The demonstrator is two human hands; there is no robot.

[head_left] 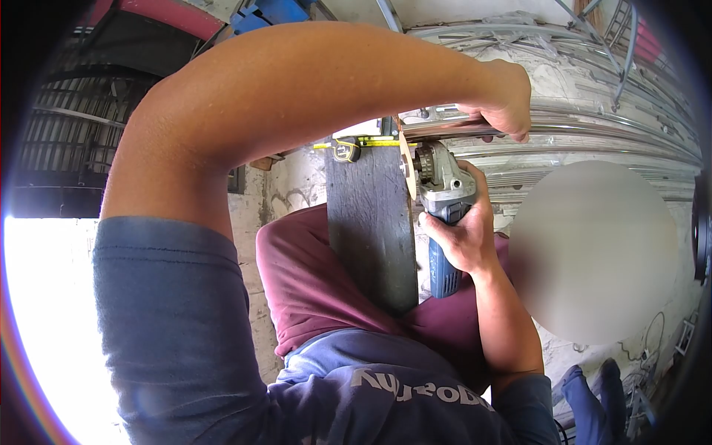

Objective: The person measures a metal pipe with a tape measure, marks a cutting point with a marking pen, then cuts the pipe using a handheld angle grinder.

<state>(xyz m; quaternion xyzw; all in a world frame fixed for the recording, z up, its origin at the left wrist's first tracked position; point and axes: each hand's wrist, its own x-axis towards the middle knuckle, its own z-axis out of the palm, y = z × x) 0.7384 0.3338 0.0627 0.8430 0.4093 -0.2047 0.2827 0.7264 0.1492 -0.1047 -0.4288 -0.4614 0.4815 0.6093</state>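
Note:
My right hand (463,233) is wrapped round the blue body of an angle grinder (445,196). Its thin cutting disc (407,165) stands edge-on to me, close to the end of a shiny metal tube (441,130). Reaching across the view from the left, my left arm ends with my left hand (504,100) curled over that tube; part of the grip is hidden. A dark wooden board (371,215) lies between my legs, below the disc. On its far end sits a tape measure (345,149) with its yellow blade drawn out sideways.
Several long metal tubes (593,133) lie on the floor to the right. A co-worker is close on my right, the head blurred, with dark trouser legs (589,393) below. A metal frame (627,55) stands at the back right, and a blue object (271,13) at the back.

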